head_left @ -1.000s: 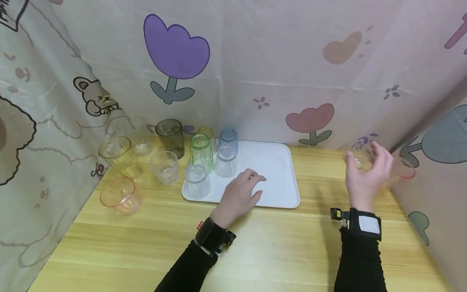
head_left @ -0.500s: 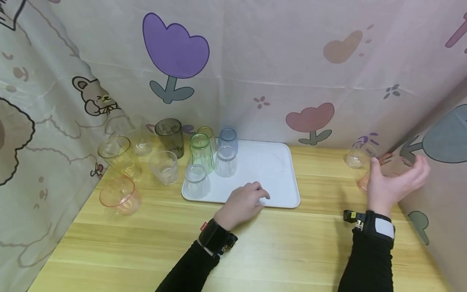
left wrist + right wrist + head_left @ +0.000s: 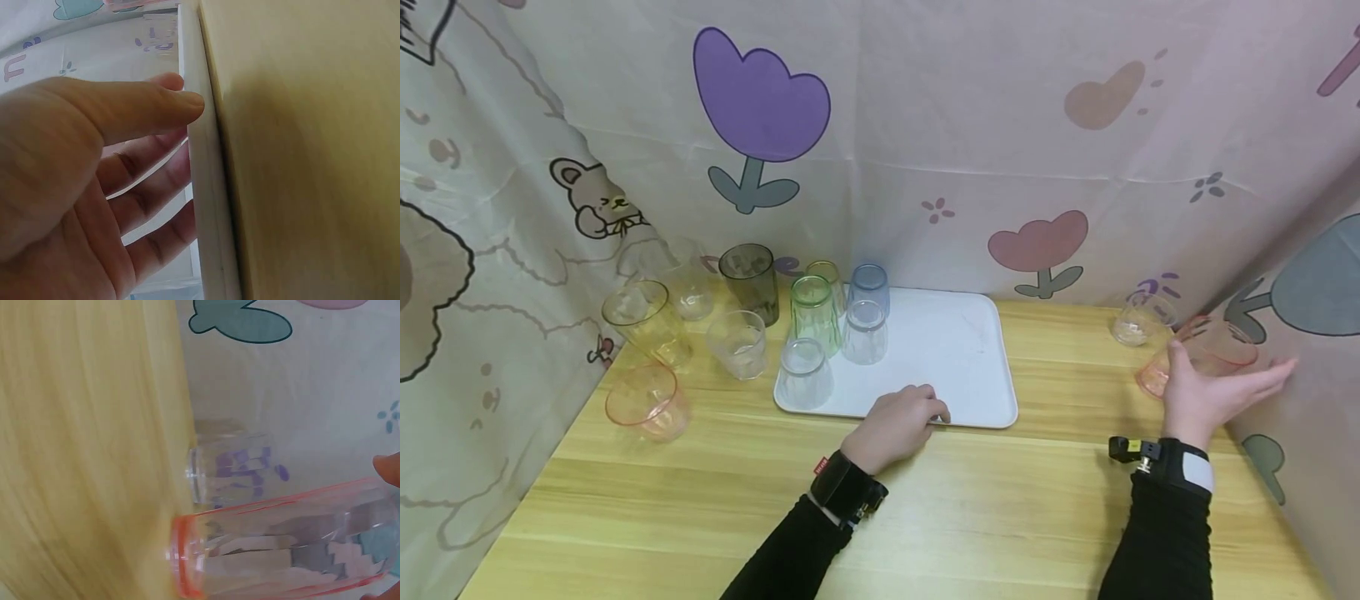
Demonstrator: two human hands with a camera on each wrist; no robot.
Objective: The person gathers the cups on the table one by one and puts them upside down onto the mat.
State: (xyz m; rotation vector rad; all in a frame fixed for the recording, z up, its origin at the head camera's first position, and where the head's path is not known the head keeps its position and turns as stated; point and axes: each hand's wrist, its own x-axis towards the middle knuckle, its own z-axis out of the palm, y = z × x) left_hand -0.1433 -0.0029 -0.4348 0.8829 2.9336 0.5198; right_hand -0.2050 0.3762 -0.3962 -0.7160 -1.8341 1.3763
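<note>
My left hand (image 3: pixel 891 427) grips the front rim of a white tray (image 3: pixel 962 350). In the left wrist view the thumb lies on the outer side of the rim (image 3: pixel 215 237) and the fingers reach over the inside. Over at the right, my right hand (image 3: pixel 1213 400), thumb and fingers spread apart, is beside a tall pink-tinted glass (image 3: pixel 1198 354) standing on the table. In the right wrist view, fingertips show near the upper end of this pink glass (image 3: pixel 281 550). A small clear glass (image 3: pixel 1135 325) stands just behind it.
Several upside-down glasses, among them a green glass (image 3: pixel 814 317) and a blue glass (image 3: pixel 870 292), stand on the tray's left part. Left of it are a dark grey glass (image 3: pixel 752 283), a yellow glass (image 3: pixel 651 325), another pink glass (image 3: pixel 647 404) and clear ones. A printed curtain (image 3: pixel 917 125) hangs behind.
My right hand has moved right, from around the small clear glass to beside the pink one, its fingers spreading. My left hand has come down from over the tray and taken hold of its front rim.
</note>
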